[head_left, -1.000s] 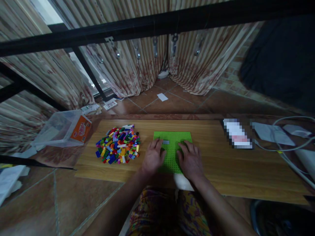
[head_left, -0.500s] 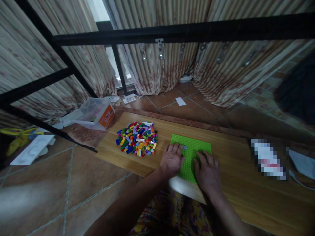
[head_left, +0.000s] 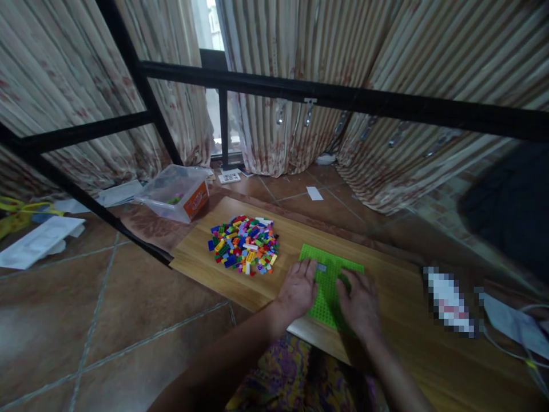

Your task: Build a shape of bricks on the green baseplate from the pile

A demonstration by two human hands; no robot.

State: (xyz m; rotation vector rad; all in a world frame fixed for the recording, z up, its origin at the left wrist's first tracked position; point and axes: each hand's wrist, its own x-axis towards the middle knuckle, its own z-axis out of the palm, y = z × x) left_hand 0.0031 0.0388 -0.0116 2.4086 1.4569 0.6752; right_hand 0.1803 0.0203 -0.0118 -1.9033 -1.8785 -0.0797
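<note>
A bright green studded baseplate [head_left: 328, 306] lies on the wooden board. My left hand [head_left: 299, 286] rests along the plate's left edge, its fingers stretched out and lying flat. Just off those fingertips, a small grey-blue brick [head_left: 321, 267] sits on the studs. Over the right side of the plate is my right hand [head_left: 359, 297], thumb and fingers apart, with nothing visible between them. To the left of my left hand, a heap of mixed coloured toy bricks [head_left: 244, 245] is spread on the board.
The wooden board [head_left: 398, 337] is low, above a tiled floor. A clear plastic bin [head_left: 171, 197] with an orange label stands beyond its left end. A black metal frame [head_left: 257, 86] crosses in front of striped curtains. A blurred-out white item [head_left: 448, 300] and a cable [head_left: 504, 346] lie at right.
The camera view has turned and tilted slightly. My right hand seems a little more raised from the plate; my left hand stays at the plate's left edge.
</note>
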